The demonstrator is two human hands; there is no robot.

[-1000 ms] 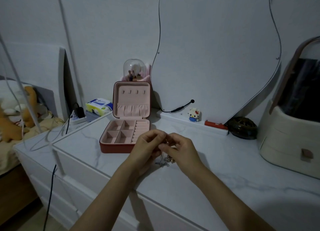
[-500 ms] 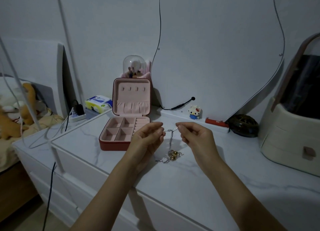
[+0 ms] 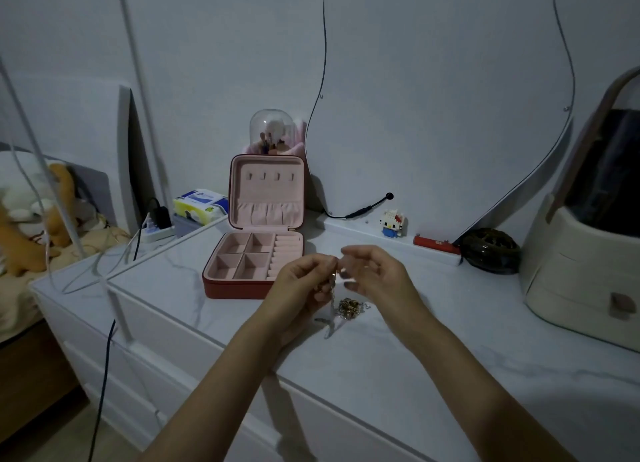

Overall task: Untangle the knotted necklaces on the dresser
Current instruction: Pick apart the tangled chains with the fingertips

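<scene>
**Both hands pinch a chain above the tangled pile**

At the centre of the frame the left hand point(image 3: 298, 281) and right hand point(image 3: 372, 274) meet fingertip to fingertip above the white marble-look dresser top point(image 3: 433, 350). Both have their fingers curled, pinching the upper end of a thin silver and gold knotted necklace chain point(image 3: 333, 288) that hangs down between them. Its lower end runs into a small tangled heap of gold and silver chains point(image 3: 348, 307) lying on the dresser just below the hands.

Left of centre, just beside the left hand, stands an open red jewellery box with pink lining point(image 3: 256, 253), lid upright. Behind it is a clear glass dome point(image 3: 272, 129). A small white block figure point(image 3: 391, 222) stands at the wall, and a cream cosmetics organiser point(image 3: 581, 271) fills the right edge.
</scene>
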